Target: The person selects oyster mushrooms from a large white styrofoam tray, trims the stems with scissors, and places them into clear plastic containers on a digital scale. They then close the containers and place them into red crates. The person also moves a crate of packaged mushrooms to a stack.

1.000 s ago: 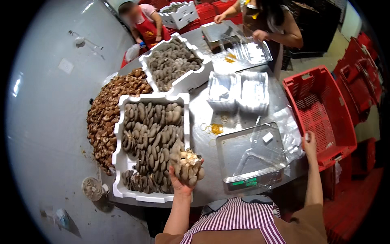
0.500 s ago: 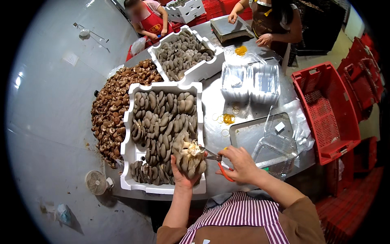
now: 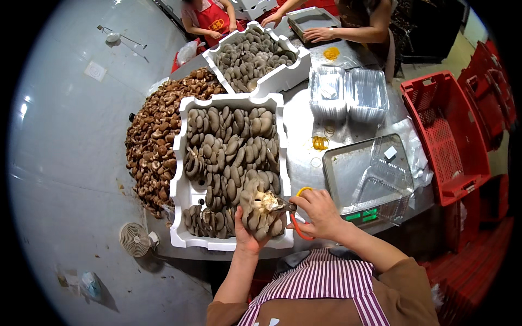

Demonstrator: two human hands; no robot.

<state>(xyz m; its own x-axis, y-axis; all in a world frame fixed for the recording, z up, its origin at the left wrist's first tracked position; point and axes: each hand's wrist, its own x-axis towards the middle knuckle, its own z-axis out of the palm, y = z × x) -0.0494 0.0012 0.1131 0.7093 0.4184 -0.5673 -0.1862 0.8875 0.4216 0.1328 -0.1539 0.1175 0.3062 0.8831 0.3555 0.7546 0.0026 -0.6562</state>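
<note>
My left hand (image 3: 246,233) holds a grey oyster mushroom cluster (image 3: 258,214), pale base upward, over the front of a white foam crate (image 3: 177,163) packed with similar mushrooms. My right hand (image 3: 321,209) grips scissors (image 3: 299,231) with orange and yellow handles, their blades at the cluster's base. Right of my hands, a scale's metal tray (image 3: 342,163) carries a clear plastic clamshell (image 3: 383,185).
Brown mushrooms (image 3: 155,146) are piled on the steel table (image 3: 299,136). Also around are another mushroom crate (image 3: 283,76), stacked clamshells (image 3: 326,95), rubber bands (image 3: 321,143), a fan (image 3: 134,239), red crates (image 3: 446,136) and two co-workers (image 3: 212,16) (image 3: 361,30) opposite.
My right hand has come from the red crate's edge to the cluster, now holding scissors. The co-worker at the upper right has set both hands on a tray.
</note>
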